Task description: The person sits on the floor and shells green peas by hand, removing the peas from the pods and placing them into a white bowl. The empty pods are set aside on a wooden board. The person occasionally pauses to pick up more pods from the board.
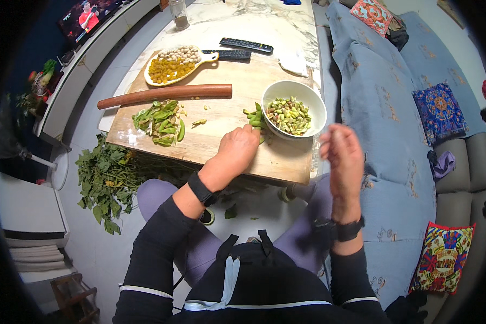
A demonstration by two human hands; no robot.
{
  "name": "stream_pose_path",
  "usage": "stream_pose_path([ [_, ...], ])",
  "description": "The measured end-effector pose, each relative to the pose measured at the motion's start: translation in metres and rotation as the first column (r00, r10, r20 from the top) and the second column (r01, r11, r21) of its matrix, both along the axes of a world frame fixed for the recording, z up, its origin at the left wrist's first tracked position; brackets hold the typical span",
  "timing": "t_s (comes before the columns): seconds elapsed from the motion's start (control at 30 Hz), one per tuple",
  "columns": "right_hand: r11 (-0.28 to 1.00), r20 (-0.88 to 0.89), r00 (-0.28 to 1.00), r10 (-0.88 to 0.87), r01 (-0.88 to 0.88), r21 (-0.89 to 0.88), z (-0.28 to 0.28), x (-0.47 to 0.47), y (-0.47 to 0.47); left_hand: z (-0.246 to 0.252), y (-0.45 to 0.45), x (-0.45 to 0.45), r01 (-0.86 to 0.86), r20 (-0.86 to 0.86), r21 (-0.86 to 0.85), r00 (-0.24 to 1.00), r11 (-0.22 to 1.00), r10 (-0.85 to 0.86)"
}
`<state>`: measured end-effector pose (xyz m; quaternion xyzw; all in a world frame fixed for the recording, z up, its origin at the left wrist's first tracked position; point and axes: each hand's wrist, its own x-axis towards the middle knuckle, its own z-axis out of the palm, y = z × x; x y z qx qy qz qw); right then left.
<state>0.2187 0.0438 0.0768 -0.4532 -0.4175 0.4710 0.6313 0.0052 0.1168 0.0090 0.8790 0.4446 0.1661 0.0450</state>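
Observation:
My left hand [239,146] rests on the wooden board [283,162], its fingertips at a small pile of green bean pods [256,116]; whether it grips one is hidden. Just right of that pile stands a white bowl [318,106] part-filled with shelled green and reddish beans [290,117]. My right hand [342,152] is raised beyond the board's right edge, blurred, fingers curled; I cannot tell whether it holds anything. Opened pods [162,123] lie heaped on the board's left part, and a lone pod [199,122] lies between the heap and my left hand.
A wooden rolling pin [166,95] lies behind the heap. Behind it sits a handled dish [209,58] with yellow pieces and pale round beans. Two remote controls [247,45], a white tissue [293,65] and a glass jar [180,16] are farther back. Leafy stalks [105,178] lie left below the table.

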Motion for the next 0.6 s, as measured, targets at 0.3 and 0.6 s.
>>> stream_pose_path([
  [0.3, 0.861, 0.026, 0.921, 0.39, -0.354, -0.366, -0.067, -0.061, -0.047, 0.015, -0.091, -0.033, 0.254, 0.564, -0.574, 0.812, 0.778, 0.151],
  [0.6, 0.77, -0.573, 0.783, 0.241, -0.514, -0.378, -0.087, -0.063, -0.073, -0.02, -0.12, -0.022, 0.665, 0.678, -0.622, 0.193, 0.414, 0.709],
])
